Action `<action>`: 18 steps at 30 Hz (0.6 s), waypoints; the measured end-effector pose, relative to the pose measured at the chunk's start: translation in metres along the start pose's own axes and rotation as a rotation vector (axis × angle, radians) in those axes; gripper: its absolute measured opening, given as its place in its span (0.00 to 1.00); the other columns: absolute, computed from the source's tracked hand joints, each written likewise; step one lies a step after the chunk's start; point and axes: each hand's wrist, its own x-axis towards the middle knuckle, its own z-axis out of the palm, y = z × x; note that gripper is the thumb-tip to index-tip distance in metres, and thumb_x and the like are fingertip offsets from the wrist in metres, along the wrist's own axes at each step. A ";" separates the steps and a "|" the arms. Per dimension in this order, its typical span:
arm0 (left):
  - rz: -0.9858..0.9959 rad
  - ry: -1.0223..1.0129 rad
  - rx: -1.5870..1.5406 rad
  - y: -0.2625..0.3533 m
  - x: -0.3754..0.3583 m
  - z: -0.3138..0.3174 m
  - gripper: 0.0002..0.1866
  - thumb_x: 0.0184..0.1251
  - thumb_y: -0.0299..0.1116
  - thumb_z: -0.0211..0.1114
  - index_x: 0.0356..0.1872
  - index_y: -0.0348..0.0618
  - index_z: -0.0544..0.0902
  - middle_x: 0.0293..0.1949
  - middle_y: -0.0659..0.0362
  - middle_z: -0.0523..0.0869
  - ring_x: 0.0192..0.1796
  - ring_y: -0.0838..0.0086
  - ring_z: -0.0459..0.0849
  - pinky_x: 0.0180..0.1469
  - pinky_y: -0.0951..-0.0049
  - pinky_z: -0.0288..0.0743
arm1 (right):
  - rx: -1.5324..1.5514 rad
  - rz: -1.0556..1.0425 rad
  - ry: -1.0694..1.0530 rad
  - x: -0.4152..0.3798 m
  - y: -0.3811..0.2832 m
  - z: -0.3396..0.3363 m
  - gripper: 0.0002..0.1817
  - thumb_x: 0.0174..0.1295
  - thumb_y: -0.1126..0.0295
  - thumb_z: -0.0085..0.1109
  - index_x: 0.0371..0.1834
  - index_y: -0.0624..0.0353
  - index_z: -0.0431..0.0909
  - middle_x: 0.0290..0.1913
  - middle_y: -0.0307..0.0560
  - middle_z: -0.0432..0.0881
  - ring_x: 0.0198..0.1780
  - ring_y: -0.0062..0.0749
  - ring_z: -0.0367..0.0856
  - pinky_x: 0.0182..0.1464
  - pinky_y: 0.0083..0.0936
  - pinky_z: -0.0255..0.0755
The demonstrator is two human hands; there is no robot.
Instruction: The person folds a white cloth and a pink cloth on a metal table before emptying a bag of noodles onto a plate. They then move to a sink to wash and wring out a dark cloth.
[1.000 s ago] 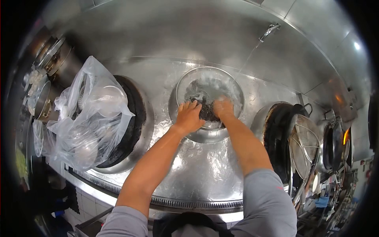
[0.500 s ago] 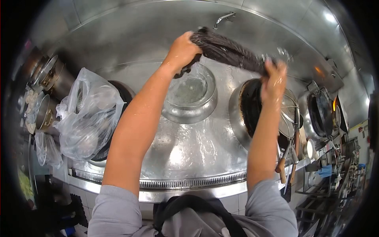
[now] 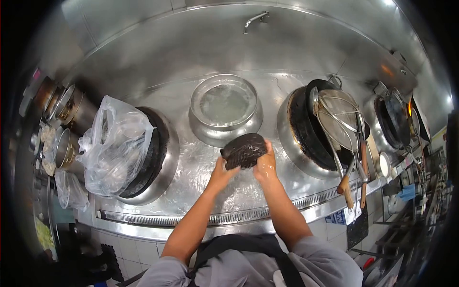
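A wet dark cloth [image 3: 245, 150], bunched into a compact bundle, is held between my two hands over the steel counter. My left hand [image 3: 223, 175] grips its left side and my right hand [image 3: 266, 164] its right side. Just beyond the bundle stands a round metal pot [image 3: 225, 125] with cloudy water inside. Water lies on the steel counter [image 3: 239, 191] around and below my hands.
On the left, a clear plastic bag [image 3: 117, 153] rests over a dark wok [image 3: 155, 158]. To the right, strainers [image 3: 338, 119] with wooden handles lie on another wok [image 3: 303, 129]. A faucet [image 3: 253, 20] juts from the back wall, and a slotted drain [image 3: 239, 217] runs along the front edge.
Both hands have come down and toward me, from above the pot to in front of it. The cloth, stretched out long between them before, is now a compact bundle.
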 end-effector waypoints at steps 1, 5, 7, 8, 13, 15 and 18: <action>-0.087 -0.118 0.001 -0.025 -0.013 -0.007 0.39 0.66 0.44 0.64 0.72 0.41 0.57 0.65 0.51 0.71 0.66 0.64 0.69 0.65 0.58 0.67 | -0.111 -0.034 -0.039 0.005 0.004 -0.006 0.14 0.61 0.78 0.56 0.50 0.59 0.74 0.48 0.44 0.81 0.50 0.28 0.80 0.52 0.25 0.76; -0.685 0.048 -0.951 0.038 -0.048 -0.024 0.41 0.67 0.61 0.56 0.73 0.46 0.58 0.67 0.51 0.70 0.66 0.56 0.70 0.62 0.39 0.66 | -1.058 -0.615 -0.337 -0.004 0.017 -0.011 0.25 0.45 0.73 0.73 0.49 0.59 0.76 0.46 0.46 0.82 0.49 0.37 0.81 0.53 0.31 0.75; -0.629 0.011 -1.114 0.045 -0.033 -0.021 0.36 0.68 0.62 0.52 0.67 0.47 0.66 0.63 0.51 0.74 0.63 0.55 0.74 0.62 0.45 0.69 | -1.182 -0.671 -0.646 -0.021 0.030 0.004 0.24 0.43 0.78 0.65 0.48 0.56 0.77 0.46 0.52 0.81 0.53 0.51 0.79 0.57 0.36 0.72; -0.554 -0.035 -1.273 0.048 -0.027 -0.020 0.33 0.69 0.64 0.49 0.62 0.48 0.73 0.59 0.50 0.78 0.60 0.55 0.78 0.62 0.50 0.71 | -1.070 -0.548 -0.723 -0.034 0.038 0.014 0.23 0.44 0.79 0.60 0.48 0.55 0.77 0.45 0.53 0.80 0.51 0.52 0.79 0.56 0.37 0.72; -0.387 0.142 -1.302 0.043 -0.002 -0.017 0.20 0.72 0.50 0.51 0.44 0.45 0.82 0.43 0.58 0.87 0.45 0.66 0.86 0.50 0.62 0.80 | -0.212 0.107 -0.220 -0.031 0.059 0.034 0.16 0.58 0.81 0.53 0.49 0.56 0.76 0.44 0.45 0.82 0.49 0.34 0.80 0.54 0.29 0.74; -0.355 0.140 -1.203 0.053 0.016 -0.023 0.15 0.69 0.43 0.55 0.42 0.43 0.82 0.41 0.56 0.87 0.44 0.65 0.86 0.50 0.63 0.80 | -0.195 0.120 -0.250 -0.021 0.046 0.035 0.19 0.59 0.81 0.53 0.54 0.57 0.73 0.50 0.45 0.80 0.53 0.32 0.78 0.57 0.29 0.73; -0.355 0.151 -1.182 0.068 0.039 -0.030 0.14 0.64 0.38 0.58 0.41 0.38 0.82 0.41 0.53 0.86 0.43 0.64 0.86 0.48 0.64 0.81 | -0.773 -0.351 -0.515 -0.019 0.025 0.027 0.29 0.53 0.80 0.60 0.61 0.58 0.69 0.61 0.53 0.74 0.66 0.47 0.67 0.67 0.38 0.64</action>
